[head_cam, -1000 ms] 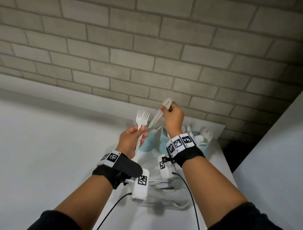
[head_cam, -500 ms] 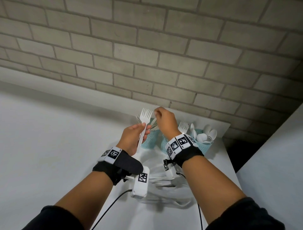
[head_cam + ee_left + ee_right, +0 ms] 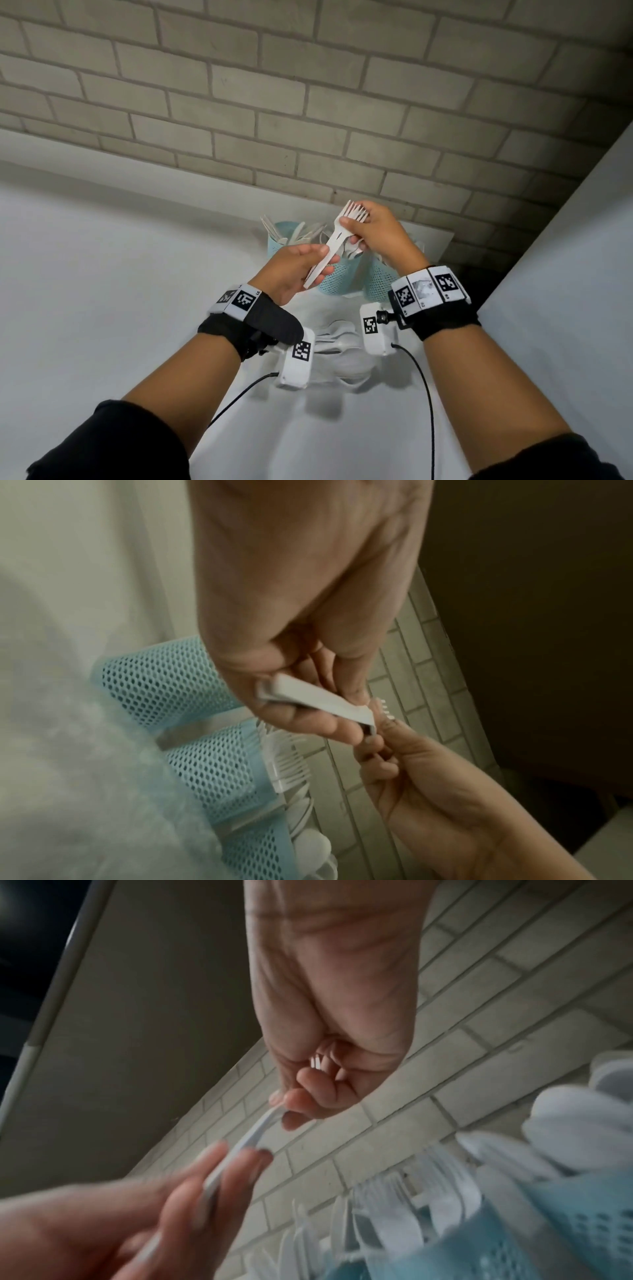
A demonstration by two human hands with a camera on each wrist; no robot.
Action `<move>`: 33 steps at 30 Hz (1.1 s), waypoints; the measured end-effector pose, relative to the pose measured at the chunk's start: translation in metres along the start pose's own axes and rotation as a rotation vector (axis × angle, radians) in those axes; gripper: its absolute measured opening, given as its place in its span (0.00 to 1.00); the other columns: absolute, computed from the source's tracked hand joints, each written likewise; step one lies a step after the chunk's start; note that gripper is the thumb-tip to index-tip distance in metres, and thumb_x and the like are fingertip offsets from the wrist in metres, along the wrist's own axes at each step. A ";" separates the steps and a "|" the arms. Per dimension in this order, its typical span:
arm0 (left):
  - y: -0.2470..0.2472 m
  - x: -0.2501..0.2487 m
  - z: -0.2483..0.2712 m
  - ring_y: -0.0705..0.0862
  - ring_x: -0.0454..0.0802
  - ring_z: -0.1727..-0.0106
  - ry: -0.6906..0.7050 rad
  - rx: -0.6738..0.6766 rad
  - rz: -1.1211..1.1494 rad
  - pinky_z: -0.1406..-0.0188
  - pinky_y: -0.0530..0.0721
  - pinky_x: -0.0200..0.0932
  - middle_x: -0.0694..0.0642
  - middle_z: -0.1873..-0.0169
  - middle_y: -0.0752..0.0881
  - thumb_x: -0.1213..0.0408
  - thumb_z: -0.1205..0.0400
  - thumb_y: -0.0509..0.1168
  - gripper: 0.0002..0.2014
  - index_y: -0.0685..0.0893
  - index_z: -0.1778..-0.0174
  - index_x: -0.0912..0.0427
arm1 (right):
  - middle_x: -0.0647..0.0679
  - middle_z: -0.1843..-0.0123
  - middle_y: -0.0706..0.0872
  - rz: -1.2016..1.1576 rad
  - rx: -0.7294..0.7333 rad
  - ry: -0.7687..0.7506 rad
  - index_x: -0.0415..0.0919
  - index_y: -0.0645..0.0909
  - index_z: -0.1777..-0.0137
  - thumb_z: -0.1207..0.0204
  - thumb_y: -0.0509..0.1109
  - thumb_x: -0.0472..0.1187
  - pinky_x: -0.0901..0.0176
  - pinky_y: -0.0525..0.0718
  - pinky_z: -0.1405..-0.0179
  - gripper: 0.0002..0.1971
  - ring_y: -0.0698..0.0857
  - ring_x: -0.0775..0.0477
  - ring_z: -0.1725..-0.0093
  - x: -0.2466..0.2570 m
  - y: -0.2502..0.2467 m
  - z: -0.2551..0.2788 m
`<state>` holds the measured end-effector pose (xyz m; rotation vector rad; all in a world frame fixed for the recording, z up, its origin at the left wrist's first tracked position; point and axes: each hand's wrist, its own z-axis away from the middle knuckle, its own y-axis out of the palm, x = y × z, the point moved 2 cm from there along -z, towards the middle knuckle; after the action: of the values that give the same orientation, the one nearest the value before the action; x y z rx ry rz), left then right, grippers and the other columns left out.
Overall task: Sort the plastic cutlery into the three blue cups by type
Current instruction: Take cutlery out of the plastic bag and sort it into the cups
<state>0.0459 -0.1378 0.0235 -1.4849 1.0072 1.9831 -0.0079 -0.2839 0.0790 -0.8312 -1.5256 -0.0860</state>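
A white plastic fork [image 3: 337, 240] is held between both hands above three blue mesh cups. My left hand [image 3: 322, 262] grips its handle [image 3: 318, 699]. My right hand [image 3: 356, 219] pinches the tined end, fingers curled [image 3: 291, 1107]. The fork slants up to the right. The left cup [image 3: 282, 236] holds knives, the middle cup [image 3: 337, 282] forks, and the right cup [image 3: 378, 284] is mostly hidden behind my right wrist. In the left wrist view the cups [image 3: 212, 772] stand in a row, with fork tines and spoon bowls at their rims.
Loose white cutlery [image 3: 339, 339] lies on the white table [image 3: 137, 308] under my wrists. A brick wall [image 3: 308, 102] rises just behind the cups. A white panel [image 3: 565, 274] closes off the right side. Wrist-camera cables [image 3: 424, 394] hang toward me.
My right hand no longer holds the knife it held up a second ago and now pinches the fork's head. The fork in my left hand has tipped from upright to slanting right.
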 end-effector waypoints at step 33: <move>-0.002 0.070 0.007 0.78 0.60 0.34 -0.065 0.495 -1.700 0.35 0.77 0.50 0.60 0.32 0.74 0.42 0.23 0.66 0.34 0.71 0.27 0.61 | 0.42 0.43 0.86 0.774 -0.012 0.172 0.40 0.84 0.46 0.21 0.63 0.38 0.55 0.79 0.43 0.10 0.82 0.40 0.42 -0.017 0.013 0.056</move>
<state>0.0209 -0.1353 -0.0423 -1.1614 -0.0428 0.4706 -0.0496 -0.2526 0.0486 -1.3335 -0.9634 0.3930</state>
